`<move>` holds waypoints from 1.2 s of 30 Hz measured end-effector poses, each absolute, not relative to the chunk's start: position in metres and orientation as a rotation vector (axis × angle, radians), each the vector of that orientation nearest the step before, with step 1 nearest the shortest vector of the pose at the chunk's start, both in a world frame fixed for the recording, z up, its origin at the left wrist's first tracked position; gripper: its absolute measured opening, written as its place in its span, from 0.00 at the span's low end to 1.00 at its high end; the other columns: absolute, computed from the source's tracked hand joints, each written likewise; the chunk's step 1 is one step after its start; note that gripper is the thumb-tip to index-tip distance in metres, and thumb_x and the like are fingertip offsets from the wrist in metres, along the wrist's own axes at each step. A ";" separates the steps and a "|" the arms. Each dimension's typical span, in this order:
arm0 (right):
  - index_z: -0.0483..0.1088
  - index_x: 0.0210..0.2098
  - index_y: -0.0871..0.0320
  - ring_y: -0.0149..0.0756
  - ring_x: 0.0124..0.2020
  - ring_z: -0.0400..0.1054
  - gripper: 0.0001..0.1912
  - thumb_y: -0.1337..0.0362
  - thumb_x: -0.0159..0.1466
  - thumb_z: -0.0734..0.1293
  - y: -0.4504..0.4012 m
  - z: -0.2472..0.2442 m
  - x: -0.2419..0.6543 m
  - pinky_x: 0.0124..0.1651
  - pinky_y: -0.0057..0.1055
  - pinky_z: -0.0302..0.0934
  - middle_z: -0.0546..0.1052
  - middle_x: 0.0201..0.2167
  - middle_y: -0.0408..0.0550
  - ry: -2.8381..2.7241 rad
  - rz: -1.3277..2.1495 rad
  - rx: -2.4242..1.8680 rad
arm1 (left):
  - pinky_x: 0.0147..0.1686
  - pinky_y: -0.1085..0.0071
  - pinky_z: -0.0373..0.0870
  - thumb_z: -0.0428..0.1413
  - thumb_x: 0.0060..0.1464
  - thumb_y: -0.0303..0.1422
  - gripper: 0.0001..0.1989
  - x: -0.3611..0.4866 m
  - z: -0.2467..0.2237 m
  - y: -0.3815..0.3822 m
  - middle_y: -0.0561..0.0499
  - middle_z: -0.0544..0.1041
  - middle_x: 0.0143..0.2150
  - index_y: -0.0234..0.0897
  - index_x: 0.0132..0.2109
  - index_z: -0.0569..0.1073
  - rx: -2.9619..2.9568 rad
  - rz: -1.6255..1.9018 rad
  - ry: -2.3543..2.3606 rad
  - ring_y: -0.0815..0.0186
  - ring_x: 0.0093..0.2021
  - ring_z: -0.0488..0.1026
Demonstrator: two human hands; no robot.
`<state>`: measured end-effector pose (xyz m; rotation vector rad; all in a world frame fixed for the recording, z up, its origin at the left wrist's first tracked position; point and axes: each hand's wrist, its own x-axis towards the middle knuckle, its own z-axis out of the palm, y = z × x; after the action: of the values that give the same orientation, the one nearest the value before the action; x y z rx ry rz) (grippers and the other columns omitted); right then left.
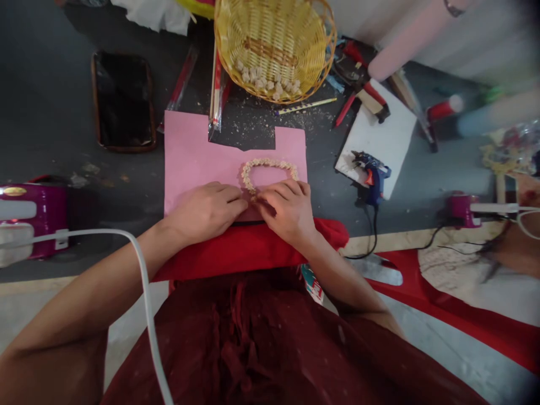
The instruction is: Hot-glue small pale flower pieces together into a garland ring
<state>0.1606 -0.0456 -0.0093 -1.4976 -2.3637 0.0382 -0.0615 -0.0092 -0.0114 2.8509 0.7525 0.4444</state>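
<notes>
A string of small cream, flower-like pieces [270, 162] curves in a loop on a pink sheet [185, 152]. My right hand [289, 211] lies over its near side, thumb and fingers closed on one end of the string. Just to the left, my left hand [208, 211] rests on the sheet with its fingers pinched together near that end. What is between the left fingertips is hidden. Under both wrists, a red cloth [236, 250] lies along the table's near edge.
A wicker basket [274, 28] with several cream pieces stands at the back. Left are a phone [124, 101] and a purple device [46, 216] with a white cable. At right, a blue glue gun [377, 180] lies on a white board [394, 135], near pliers [358, 84]. Another person sits far right.
</notes>
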 end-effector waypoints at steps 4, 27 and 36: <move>0.74 0.38 0.53 0.39 0.45 0.66 0.07 0.59 0.69 0.65 -0.046 -0.008 0.160 0.52 0.42 0.50 0.81 0.40 0.42 -2.371 0.002 -1.526 | 0.41 0.63 0.73 0.46 0.66 0.29 0.14 -0.062 -0.013 -0.009 0.46 0.78 0.39 0.34 0.41 0.77 2.859 0.459 0.743 0.61 0.37 0.74; 0.75 0.37 0.52 0.40 0.45 0.66 0.10 0.57 0.70 0.64 -0.045 -0.009 0.159 0.52 0.44 0.49 0.81 0.39 0.45 -2.372 -0.028 -1.583 | 0.41 0.62 0.74 0.46 0.66 0.29 0.14 -0.062 -0.013 -0.009 0.45 0.79 0.39 0.34 0.41 0.77 2.842 0.427 0.747 0.60 0.37 0.75; 0.76 0.39 0.52 0.40 0.46 0.66 0.09 0.58 0.70 0.64 -0.044 -0.009 0.159 0.52 0.43 0.49 0.81 0.40 0.44 -2.382 -0.002 -1.573 | 0.41 0.60 0.75 0.45 0.66 0.29 0.15 -0.061 -0.012 -0.009 0.43 0.79 0.39 0.33 0.42 0.77 2.821 0.468 0.735 0.59 0.38 0.76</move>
<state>0.1588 -0.0441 -0.0092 -1.5731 -2.3822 -0.0025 -0.0613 -0.0091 -0.0124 2.8207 0.7347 0.4675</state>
